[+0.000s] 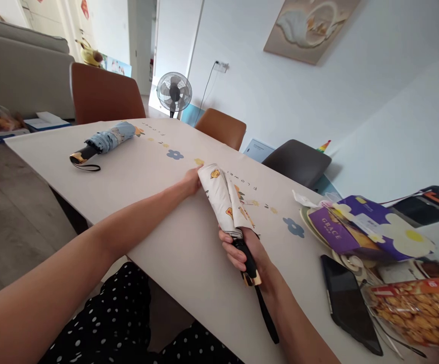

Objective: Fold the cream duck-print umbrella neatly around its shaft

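Note:
A folded white umbrella with small orange prints lies across the middle of the table. My right hand is closed around its black handle, and a black wrist strap trails down past my forearm. My left hand reaches across and touches the umbrella's far tip; its fingers are mostly hidden behind the fabric. A second folded umbrella, light blue with a black handle and strap, lies apart at the table's far left.
At the right lie a dark phone, a purple flowered bag over a plate, and a snack packet. Chairs line the far side. A standing fan and a sofa are behind.

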The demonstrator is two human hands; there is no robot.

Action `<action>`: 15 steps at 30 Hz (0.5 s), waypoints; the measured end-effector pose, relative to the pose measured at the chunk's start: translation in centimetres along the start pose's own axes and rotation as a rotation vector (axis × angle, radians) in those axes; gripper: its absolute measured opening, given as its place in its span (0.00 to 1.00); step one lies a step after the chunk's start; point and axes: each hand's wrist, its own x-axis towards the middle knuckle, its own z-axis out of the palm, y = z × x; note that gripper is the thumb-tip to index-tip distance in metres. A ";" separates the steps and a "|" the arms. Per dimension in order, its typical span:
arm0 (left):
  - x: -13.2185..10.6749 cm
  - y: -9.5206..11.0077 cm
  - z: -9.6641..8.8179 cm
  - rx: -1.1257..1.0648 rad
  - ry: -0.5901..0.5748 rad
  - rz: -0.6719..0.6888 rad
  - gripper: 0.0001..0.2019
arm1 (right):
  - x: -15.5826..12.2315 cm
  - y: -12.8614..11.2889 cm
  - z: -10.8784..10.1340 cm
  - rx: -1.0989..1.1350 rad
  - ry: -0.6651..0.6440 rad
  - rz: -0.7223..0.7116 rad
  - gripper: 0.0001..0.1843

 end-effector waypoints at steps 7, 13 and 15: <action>0.9 0.8 -1.8 0.129 0.122 0.047 0.03 | 0.3 -0.4 0.1 0.014 0.167 -0.015 0.21; -2.1 -0.6 0.9 0.207 -0.306 -0.035 0.08 | -0.1 -0.2 0.8 -0.027 0.310 -0.062 0.22; -2.5 -0.8 1.1 0.222 -0.368 0.007 0.13 | -0.2 0.0 1.5 -0.049 0.341 -0.045 0.22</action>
